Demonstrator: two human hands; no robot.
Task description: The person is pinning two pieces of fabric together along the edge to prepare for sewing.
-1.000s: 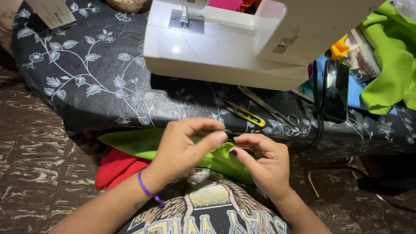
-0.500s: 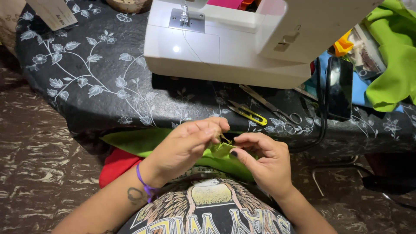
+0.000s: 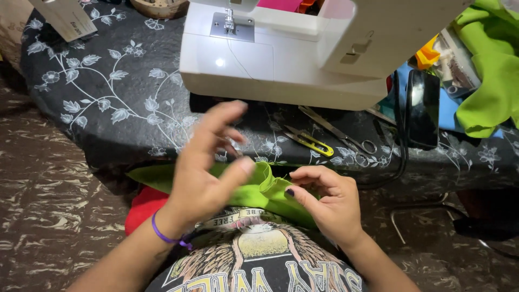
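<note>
The right hand (image 3: 327,203) is pinching the green cloth (image 3: 259,189) in the lap, below the table's (image 3: 108,108) front edge. The left hand (image 3: 208,173) is lifting, open and blurry. The cloth could slip from one small pinch.

I see lime-green cloth (image 3: 270,189) pinched in my right hand (image 3: 327,203), whose thumbnail is dark, while my left hand (image 3: 208,162) wears a purple band (image 3: 165,237) at the wrist. The sewing machine (image 3: 303,48) is white, standing on a black tablecloth (image 3: 108,97) printed with pale grey leaves and flowers. The snips (image 3: 308,141) are yellow, the shirt (image 3: 254,265) is black with a cream print, and red fabric (image 3: 145,208) lies beneath.
</note>
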